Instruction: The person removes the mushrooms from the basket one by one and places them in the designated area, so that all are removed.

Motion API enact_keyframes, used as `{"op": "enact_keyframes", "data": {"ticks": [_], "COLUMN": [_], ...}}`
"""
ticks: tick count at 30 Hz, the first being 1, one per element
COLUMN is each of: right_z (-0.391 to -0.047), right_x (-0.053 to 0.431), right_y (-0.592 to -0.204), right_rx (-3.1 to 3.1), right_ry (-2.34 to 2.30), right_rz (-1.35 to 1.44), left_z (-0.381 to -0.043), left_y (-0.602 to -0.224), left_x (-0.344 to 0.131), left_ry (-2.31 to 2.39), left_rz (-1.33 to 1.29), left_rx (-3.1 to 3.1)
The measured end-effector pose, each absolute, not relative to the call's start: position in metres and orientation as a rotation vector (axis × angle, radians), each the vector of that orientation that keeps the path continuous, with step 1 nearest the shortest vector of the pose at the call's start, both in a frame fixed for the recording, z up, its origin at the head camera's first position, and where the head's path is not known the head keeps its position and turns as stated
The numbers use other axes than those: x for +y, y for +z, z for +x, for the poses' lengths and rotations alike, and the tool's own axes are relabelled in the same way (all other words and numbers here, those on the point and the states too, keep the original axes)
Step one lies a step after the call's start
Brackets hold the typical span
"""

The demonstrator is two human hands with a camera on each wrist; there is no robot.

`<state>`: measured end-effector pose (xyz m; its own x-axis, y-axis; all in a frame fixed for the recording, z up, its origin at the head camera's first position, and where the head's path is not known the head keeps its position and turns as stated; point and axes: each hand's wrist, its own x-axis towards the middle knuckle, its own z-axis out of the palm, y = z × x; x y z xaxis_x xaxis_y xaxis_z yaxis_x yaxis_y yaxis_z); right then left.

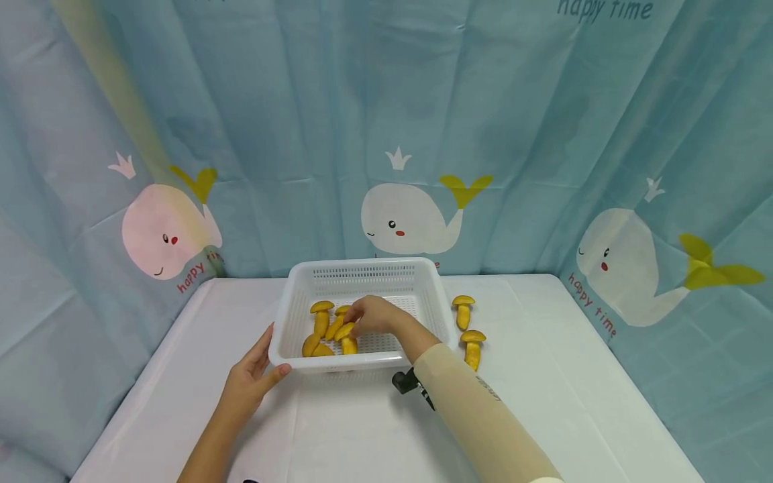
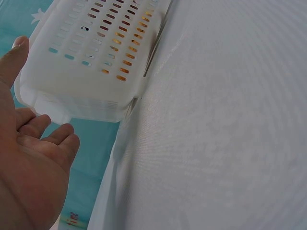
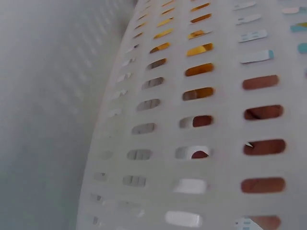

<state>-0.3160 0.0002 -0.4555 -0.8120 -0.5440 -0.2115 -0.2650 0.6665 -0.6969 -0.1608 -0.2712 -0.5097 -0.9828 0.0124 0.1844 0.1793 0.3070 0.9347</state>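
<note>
A white plastic basket (image 1: 368,363) with slotted walls stands on the table and holds several yellow mushrooms (image 1: 322,315). My left hand (image 1: 247,382) holds the basket's near left corner, thumb at the front rim and fingers along the left side. In the left wrist view the thumb and bent fingers of that hand (image 2: 38,158) show around the corner. Reaching over the front rim, my right hand (image 1: 379,315) pinches one mushroom (image 1: 349,344) by its cap inside the basket. The right wrist view shows mostly the slotted basket wall (image 3: 225,134), with the hand behind it.
Two more yellow mushrooms (image 1: 464,312) lie on the white tablecloth (image 1: 543,376) just right of the basket. Behind the table hangs a blue curtain (image 1: 326,134) printed with whales. A small black device (image 1: 406,381) sits under the right wrist.
</note>
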Motion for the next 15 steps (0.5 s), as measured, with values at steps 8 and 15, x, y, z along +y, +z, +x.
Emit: {"op": "enact_keyframes", "data": {"ticks": [8,15], "right_z": [-0.312,-0.303], "right_x": [0.004,0.012], "right_y": [-0.44,-0.421], "right_rx": [2.492,2.53], "right_ry": [-1.056,-1.115], "right_rz": [-0.673,-0.757], "left_z": [-0.162,-0.162], "left_y": [-0.511,-0.511], "left_x": [-0.273,-0.273], "left_ry": [-1.792,-1.797], "left_rz": [-0.199,-0.238], "left_rx": [-2.39,-2.372]}}
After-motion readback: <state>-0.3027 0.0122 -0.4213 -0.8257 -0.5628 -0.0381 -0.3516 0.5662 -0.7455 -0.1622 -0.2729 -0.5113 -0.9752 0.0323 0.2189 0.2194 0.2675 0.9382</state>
